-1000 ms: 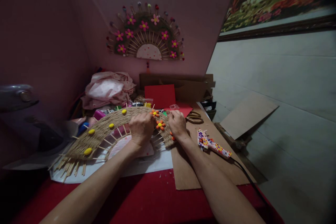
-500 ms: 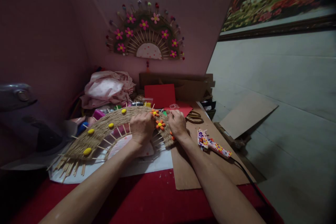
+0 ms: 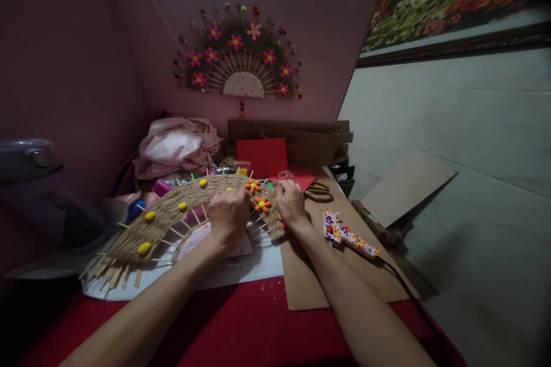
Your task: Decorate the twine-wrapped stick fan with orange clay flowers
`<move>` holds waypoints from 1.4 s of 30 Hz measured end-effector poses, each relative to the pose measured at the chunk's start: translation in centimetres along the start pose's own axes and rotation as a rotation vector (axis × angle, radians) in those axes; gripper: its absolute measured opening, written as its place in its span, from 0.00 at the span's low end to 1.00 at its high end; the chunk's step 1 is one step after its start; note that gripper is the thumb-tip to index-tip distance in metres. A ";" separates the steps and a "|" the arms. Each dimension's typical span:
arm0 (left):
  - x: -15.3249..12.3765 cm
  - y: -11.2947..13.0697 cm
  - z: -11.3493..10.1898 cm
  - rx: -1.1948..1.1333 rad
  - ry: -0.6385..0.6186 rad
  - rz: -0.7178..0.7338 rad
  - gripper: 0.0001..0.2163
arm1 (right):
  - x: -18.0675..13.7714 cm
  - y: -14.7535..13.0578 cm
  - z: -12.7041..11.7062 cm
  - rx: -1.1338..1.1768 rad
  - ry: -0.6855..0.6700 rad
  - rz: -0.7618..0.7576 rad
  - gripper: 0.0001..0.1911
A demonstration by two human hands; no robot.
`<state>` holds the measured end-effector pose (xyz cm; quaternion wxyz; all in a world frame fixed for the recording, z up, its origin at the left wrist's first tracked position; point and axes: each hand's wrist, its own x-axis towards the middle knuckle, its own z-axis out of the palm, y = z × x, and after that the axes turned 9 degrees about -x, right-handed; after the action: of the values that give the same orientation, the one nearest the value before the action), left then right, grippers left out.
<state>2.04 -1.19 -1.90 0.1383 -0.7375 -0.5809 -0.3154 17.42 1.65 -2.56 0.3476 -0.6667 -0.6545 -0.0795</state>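
A fan-shaped piece of twine woven over thin sticks lies in front of me, one end raised. Yellow buttons and orange flowers with yellow centres sit on the twine. My left hand is closed at the inner side of the twine band, its fingertips hidden behind the knuckles. At the band's right edge, my right hand is curled shut around the rim. A white half-round with pink dots shows at the fan's centre, partly behind my left hand.
A flower-patterned glue gun with a black cord lies on brown cardboard at the right. Gold-handled scissors, red card and pink cloth are behind. A finished fan hangs on the pink board.
My left hand has shifted slightly left and down along the band, uncovering a yellow button above its knuckles. My right hand has stayed at the rim.
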 end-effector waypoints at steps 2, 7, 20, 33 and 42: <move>-0.4 -0.2 -0.2 0.019 -0.024 0.006 0.14 | 0.0 0.0 0.0 -0.009 -0.004 0.000 0.18; 0.0 -0.2 -0.4 0.032 -0.046 -0.051 0.15 | 0.0 0.0 0.1 -0.019 -0.006 0.004 0.18; 1.3 -0.3 0.2 0.049 -0.074 0.123 0.13 | 0.0 0.1 0.1 -0.002 -0.002 -0.002 0.18; 0.3 -0.4 -0.4 0.089 -0.112 0.199 0.14 | -0.1 -0.1 0.1 0.006 -0.001 -0.006 0.19; 0.0 -0.3 -0.6 0.104 -0.090 0.229 0.15 | 0.0 0.0 0.2 0.009 0.000 -0.004 0.18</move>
<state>1.55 -1.41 -1.51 0.1852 -0.8043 -0.5140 -0.2337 17.37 1.72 -2.71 0.3505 -0.6637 -0.6562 -0.0776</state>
